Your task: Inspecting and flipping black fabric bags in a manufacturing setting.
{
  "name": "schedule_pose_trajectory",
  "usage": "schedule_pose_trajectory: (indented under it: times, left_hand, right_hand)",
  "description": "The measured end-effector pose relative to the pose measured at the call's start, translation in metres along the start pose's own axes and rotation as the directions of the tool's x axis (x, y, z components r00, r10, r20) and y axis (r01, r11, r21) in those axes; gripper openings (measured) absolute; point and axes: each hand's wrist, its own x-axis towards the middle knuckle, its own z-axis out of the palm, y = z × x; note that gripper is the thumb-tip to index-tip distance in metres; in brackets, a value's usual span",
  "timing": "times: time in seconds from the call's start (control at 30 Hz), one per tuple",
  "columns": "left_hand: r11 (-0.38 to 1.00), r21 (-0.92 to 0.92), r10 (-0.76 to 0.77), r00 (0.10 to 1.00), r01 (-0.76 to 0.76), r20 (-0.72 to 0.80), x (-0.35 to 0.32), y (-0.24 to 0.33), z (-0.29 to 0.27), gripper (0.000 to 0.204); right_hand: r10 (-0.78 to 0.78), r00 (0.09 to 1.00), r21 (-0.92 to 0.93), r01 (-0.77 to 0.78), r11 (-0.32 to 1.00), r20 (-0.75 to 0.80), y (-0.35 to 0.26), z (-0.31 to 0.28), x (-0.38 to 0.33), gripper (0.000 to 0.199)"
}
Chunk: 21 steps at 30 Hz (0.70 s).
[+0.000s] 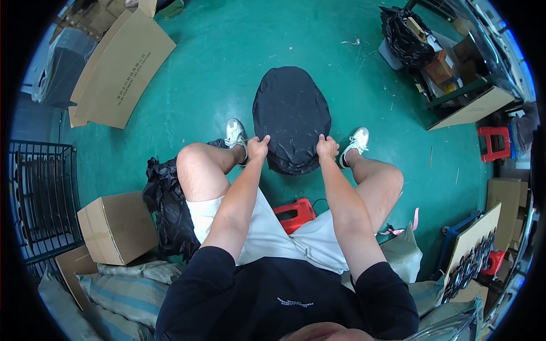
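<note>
An oval, flat-topped black thing (291, 108) with a thin, wrinkled covering lies in front of me between my feet. Its kind is not plain. My left hand (259, 148) grips its near left edge, thumb on top and fingers curled beneath. At the near right edge my right hand (327, 146) pinches it the same way. The covering bunches into folds along the side nearest me. What lies inside or under it is hidden.
I sit over a red plastic stool (297, 215). Crumpled black plastic (170, 204) and a cardboard box (118, 227) are at my left, above woven sacks (125, 292). A large carton (122, 71) stands far left; a shelf with a black bag (406, 37) far right.
</note>
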Motion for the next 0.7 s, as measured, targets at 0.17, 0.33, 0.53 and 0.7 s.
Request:
schedule_pose_trajectory:
  times: [0.17,0.33,0.53,0.7]
  left_hand:
    - [0.992,0.126,0.022,0.982,0.002,-0.185,0.004,-0.020,0.013,0.037]
    - [0.892,-0.307,-0.316,0.943,0.332,0.101,0.007,-0.024,0.011,0.027]
    - [0.750,-0.557,-0.232,0.931,0.356,0.281,0.005,-0.038,0.002,0.022]
    - [0.729,-0.609,-0.141,0.939,0.312,0.313,0.003,-0.045,-0.001,0.027]
  right_hand:
    - [-0.065,0.998,0.046,0.066,0.997,-0.018,0.015,0.011,0.011,0.049]
    - [-0.020,0.982,0.269,-0.033,0.963,0.190,0.045,0.027,0.046,0.048]
    - [-0.027,0.925,0.570,-0.211,0.794,0.380,0.071,0.041,0.068,0.046]
    - [-0.113,0.879,0.671,-0.265,0.692,0.464,0.080,0.037,0.063,0.044]
